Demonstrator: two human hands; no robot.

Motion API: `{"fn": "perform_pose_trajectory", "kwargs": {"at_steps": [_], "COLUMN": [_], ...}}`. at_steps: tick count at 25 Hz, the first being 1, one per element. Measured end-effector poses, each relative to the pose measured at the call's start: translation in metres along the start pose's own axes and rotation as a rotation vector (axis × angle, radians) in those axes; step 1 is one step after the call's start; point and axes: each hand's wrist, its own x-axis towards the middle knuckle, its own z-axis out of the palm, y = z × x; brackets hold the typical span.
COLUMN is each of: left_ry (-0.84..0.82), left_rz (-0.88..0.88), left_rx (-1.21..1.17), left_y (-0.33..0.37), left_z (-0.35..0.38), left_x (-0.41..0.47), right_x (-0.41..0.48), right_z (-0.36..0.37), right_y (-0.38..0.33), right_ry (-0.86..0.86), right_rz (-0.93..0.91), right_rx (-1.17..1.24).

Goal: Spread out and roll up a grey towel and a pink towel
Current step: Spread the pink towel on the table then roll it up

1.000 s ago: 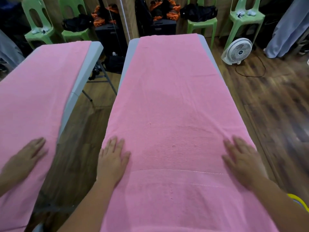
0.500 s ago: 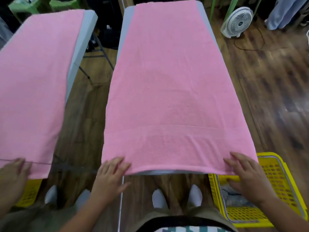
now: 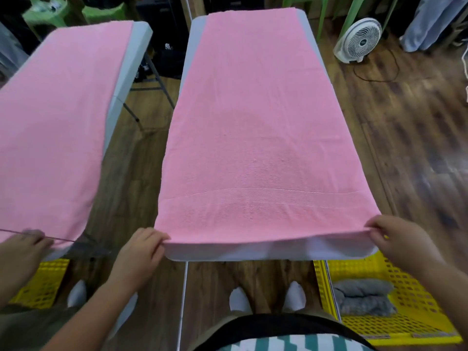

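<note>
Plainly unlabelled pink towel (image 3: pixel 263 138), both corners pinched

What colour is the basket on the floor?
Yellow basket, clearest in the head view, bottom right.

Both forearms extend forward, well apart. The left hand (image 3: pixel 138 252) curls knuckles-up, its fingertips pinching the near left corner of the pink towel (image 3: pixel 255 127). The right hand (image 3: pixel 397 236) mirrors it at the near right corner, thumb and fingers closed on the fabric edge.
</note>
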Motion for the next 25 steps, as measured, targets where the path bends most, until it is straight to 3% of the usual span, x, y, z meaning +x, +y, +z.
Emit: {"fn": "perform_pose_trajectory", "kwargs": {"at_steps": [4, 6, 9, 11, 12, 17, 19, 22, 25], "left_ry": [-0.036, -0.045, 0.026, -0.070, -0.103, 0.027, 0.083, 0.054, -0.091], "left_rz": [-0.022, -0.096, 0.002, 0.155, 0.181, 0.062, 0.078, 0.058, 0.025], "left_rx": [0.013, 0.083, 0.225, 0.228, 0.226, 0.244, 0.199, 0.188, 0.122], "left_y": [0.001, 0.006, 0.011, 0.012, 0.009, -0.012, -0.012, -0.012, -0.011], "left_z": [-0.022, -0.018, 0.000, 0.011, 0.015, 0.018, 0.018, 0.017, -0.004], "left_x": [0.092, 0.120, 0.111, 0.087, 0.078, 0.074, 0.068, 0.042, 0.042], "right_x": [0.088, 0.112, 0.104, 0.078, 0.066, 0.054, 0.044, 0.022, 0.027], "right_z": [-0.025, -0.020, -0.002, 0.016, 0.024, 0.034, 0.032, 0.019, -0.005], "right_y": [-0.002, -0.007, -0.009, -0.009, -0.008, 0.004, 0.005, 0.013, 0.015], "right_ry": [-0.182, -0.154, 0.059, 0.032, 0.014, 0.125, 0.118, -0.004, -0.233], "right_rz": [0.097, 0.088, -0.198, -0.440, -0.474, -0.283, -0.339, -0.238, -0.100], "right_rx": [-0.014, -0.150, -0.258, -0.292, -0.305, -0.199, -0.217, -0.181, -0.096]}}
